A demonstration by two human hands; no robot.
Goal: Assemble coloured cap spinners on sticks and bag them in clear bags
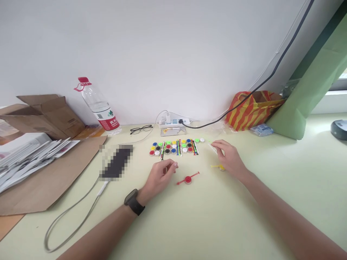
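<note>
My left hand (159,177), a dark watch on its wrist, rests on the pale green table (211,224) with fingers curled in a pinch; what they hold, if anything, is too small to name. Just right of it lies a red disc on a red stick (188,178). My right hand (229,157) reaches toward the right end of a cluster of coloured discs and sticks (176,147), fingertips pinched on a thin pale stick (212,145). A yellow disc with a stick (218,167) lies under that hand's palm edge.
A water bottle (99,106), glasses (141,129) and a power strip (173,122) line the wall. Cardboard boxes (46,115) and stacked papers (29,155) fill the left. A pixelated dark object (116,162) with a cable sits left of centre. A striped bag (252,108) stands right.
</note>
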